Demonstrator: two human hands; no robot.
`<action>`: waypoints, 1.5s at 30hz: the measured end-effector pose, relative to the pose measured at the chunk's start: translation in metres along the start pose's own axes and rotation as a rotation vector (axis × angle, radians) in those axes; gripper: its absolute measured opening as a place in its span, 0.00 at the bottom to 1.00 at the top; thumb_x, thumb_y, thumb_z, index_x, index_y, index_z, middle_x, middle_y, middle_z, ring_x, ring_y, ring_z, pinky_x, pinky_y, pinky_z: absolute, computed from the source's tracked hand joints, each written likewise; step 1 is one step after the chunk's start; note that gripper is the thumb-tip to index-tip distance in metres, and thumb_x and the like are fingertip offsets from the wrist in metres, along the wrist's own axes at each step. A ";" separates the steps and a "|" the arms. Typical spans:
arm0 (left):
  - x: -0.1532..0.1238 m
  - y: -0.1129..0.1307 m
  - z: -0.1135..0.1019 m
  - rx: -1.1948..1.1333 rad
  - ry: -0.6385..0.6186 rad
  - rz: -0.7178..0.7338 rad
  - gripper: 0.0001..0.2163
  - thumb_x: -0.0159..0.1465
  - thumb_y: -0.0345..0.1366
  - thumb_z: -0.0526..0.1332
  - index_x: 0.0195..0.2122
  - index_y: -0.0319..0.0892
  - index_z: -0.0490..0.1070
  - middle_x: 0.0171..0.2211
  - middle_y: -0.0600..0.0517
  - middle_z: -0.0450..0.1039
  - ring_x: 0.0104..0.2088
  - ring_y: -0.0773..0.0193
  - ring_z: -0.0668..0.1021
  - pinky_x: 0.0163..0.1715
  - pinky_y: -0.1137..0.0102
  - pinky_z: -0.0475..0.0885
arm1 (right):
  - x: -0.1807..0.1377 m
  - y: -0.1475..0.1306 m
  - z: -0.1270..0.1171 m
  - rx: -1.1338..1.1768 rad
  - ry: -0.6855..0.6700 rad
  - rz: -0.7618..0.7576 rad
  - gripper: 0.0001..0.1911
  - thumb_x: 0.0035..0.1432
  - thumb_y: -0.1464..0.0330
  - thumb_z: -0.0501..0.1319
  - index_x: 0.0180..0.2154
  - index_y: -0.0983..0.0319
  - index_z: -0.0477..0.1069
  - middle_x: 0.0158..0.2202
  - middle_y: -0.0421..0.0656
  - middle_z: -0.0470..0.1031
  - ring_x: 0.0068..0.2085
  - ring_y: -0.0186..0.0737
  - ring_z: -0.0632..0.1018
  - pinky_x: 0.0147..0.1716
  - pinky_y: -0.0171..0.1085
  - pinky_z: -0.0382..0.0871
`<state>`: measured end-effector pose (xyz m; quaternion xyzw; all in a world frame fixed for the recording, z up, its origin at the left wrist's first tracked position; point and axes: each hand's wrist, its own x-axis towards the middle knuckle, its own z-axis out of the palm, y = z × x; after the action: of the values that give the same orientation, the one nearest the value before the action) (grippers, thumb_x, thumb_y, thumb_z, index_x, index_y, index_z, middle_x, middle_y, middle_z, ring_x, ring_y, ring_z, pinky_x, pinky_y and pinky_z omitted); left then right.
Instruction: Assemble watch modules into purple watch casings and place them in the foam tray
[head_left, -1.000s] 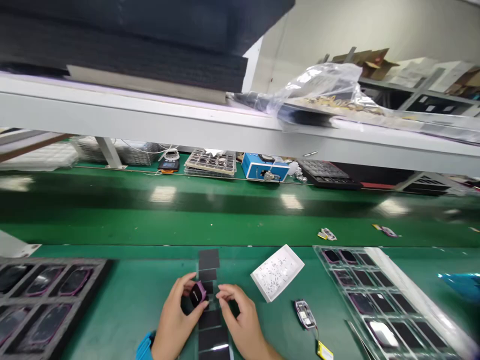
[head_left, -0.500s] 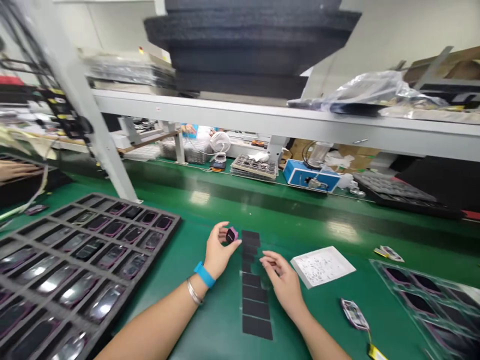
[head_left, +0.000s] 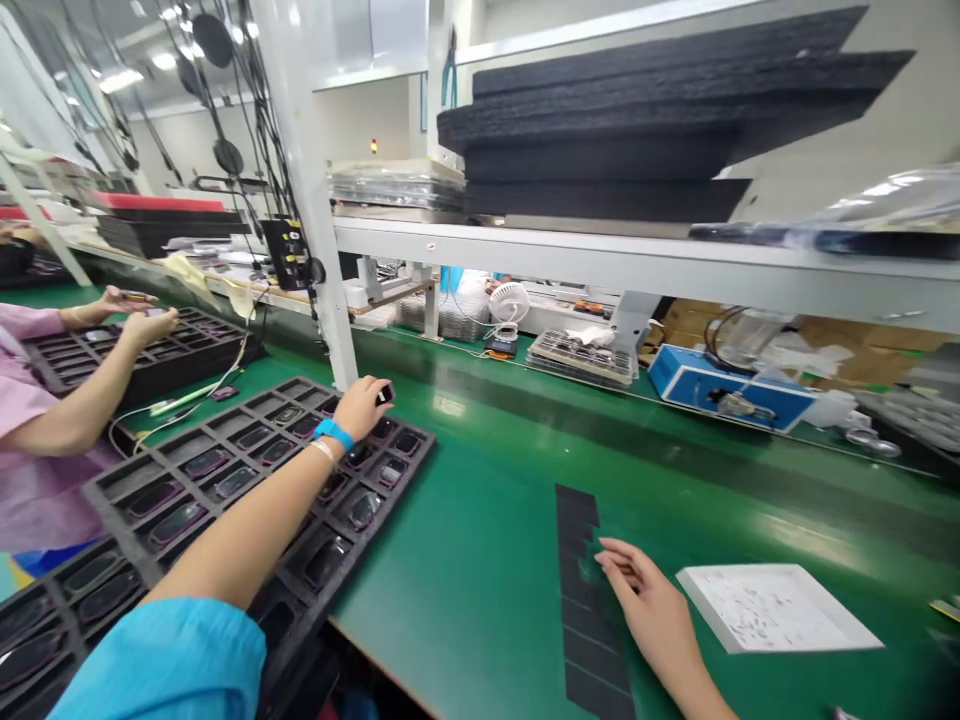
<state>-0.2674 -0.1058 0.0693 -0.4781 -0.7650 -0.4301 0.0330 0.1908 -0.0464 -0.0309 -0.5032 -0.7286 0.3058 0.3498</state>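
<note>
My left hand (head_left: 358,410) reaches over the dark foam tray (head_left: 420,462), its fingers closed on a small dark device (head_left: 385,394); a purple rim showed on it a moment ago. Many of the tray's compartments hold purple-rimmed, glossy dark pieces. Low over the green bench, my right hand (head_left: 651,602) has loosely bent fingers, with thumb and forefinger apart and nothing plain between them. Just left of its fingertips lies a column of black rectangular pieces (head_left: 592,602). A shallow white box (head_left: 787,600) with small dark bits inside stands to the right of that hand.
A shelf post (head_left: 324,250) rises behind the tray. Farther left, a co-worker's hands (head_left: 142,312) are over another tray. At the back stand a small white fan (head_left: 510,305) and a blue box (head_left: 727,390), beneath a shelf (head_left: 570,258) stacked with black foam.
My left hand has moved left with the small device, from beside the black pieces to above the tray. The view has swung left. My right hand stays near the black pieces.
</note>
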 end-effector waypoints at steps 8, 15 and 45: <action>0.025 -0.111 -0.058 0.533 0.046 -0.333 0.18 0.56 0.32 0.62 0.48 0.37 0.69 0.49 0.37 0.68 0.52 0.42 0.67 0.49 0.53 0.63 | 0.009 -0.001 0.005 -0.139 -0.035 -0.056 0.22 0.44 0.50 0.57 0.35 0.58 0.74 0.28 0.42 0.79 0.24 0.38 0.78 0.21 0.30 0.72; 0.044 -0.133 -0.040 0.575 0.000 -0.427 0.19 0.58 0.35 0.60 0.51 0.41 0.70 0.49 0.39 0.71 0.54 0.44 0.67 0.48 0.56 0.65 | 0.009 0.003 0.008 -0.198 -0.005 -0.101 0.22 0.46 0.51 0.56 0.35 0.58 0.75 0.26 0.42 0.77 0.23 0.37 0.76 0.22 0.31 0.72; -0.156 0.172 0.182 0.018 -0.059 0.084 0.35 0.60 0.42 0.58 0.63 0.31 0.45 0.58 0.31 0.55 0.61 0.44 0.57 0.57 0.52 0.54 | 0.017 -0.036 -0.032 -0.101 -0.090 -0.136 0.07 0.51 0.74 0.60 0.33 0.59 0.76 0.29 0.37 0.77 0.30 0.33 0.76 0.32 0.30 0.70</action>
<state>0.0135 -0.0598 -0.0091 -0.5222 -0.7488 -0.4070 0.0326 0.1940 -0.0381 0.0191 -0.4554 -0.7906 0.2662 0.3109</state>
